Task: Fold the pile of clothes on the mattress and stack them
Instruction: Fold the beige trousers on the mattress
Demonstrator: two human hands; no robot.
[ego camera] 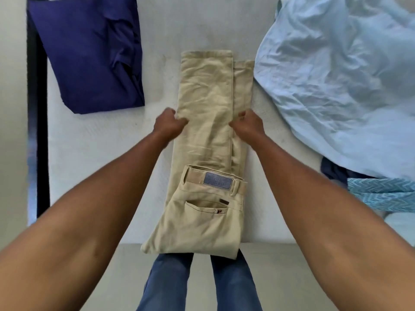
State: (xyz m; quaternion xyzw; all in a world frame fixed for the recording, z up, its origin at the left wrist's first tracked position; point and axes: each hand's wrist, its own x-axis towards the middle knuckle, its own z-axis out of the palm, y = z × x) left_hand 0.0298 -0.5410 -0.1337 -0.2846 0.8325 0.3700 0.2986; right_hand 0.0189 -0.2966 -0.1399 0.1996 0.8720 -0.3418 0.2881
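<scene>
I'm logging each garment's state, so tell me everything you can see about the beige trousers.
The beige trousers lie lengthwise on the white mattress, leg folded onto leg, hems offset at the far end. Cotton-like, faintly creased. A blue-grey waistband patch and back pocket face up; the seat overhangs the mattress edge. Left hand and right hand grip its sides mid-leg.

The beige trousers [206, 122] are matt woven cloth, softly creased, with a grainy leather-look patch [218, 181] (stitched edge) at the waistband. Left of them lies smooth dark-blue cloth [89, 52]; to their right, thin crinkled pale-blue cloth [336, 75]. Under them is a matt, finely textured mattress [157, 37].
</scene>
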